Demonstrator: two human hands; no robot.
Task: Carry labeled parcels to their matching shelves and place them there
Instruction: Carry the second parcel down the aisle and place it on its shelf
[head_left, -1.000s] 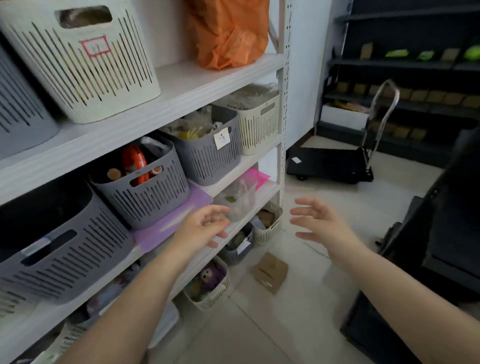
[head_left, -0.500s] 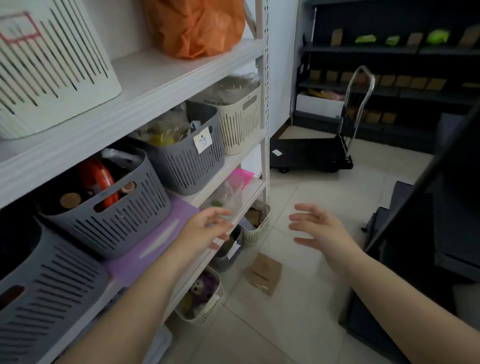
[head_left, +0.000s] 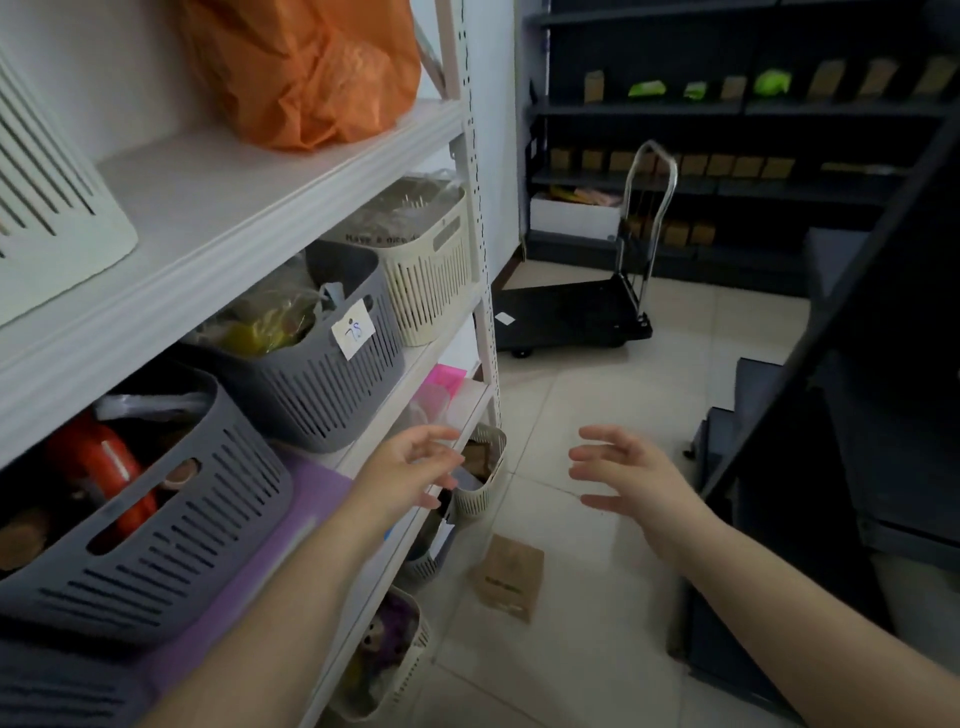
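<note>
Both hands empty, left hand (head_left: 410, 470) and right hand (head_left: 626, 475) spread wide above the floor beside the white shelving (head_left: 291, 171); brown parcel (head_left: 509, 577) lying flat on the tiles below; advised: stoop, grip opposite edges, read label before matching shelf.

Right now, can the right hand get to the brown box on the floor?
Probably yes. The right hand is open and empty, and the brown box lies on bare floor tiles below and between both hands, nothing covering it. The person would likely need to bend down.
</note>
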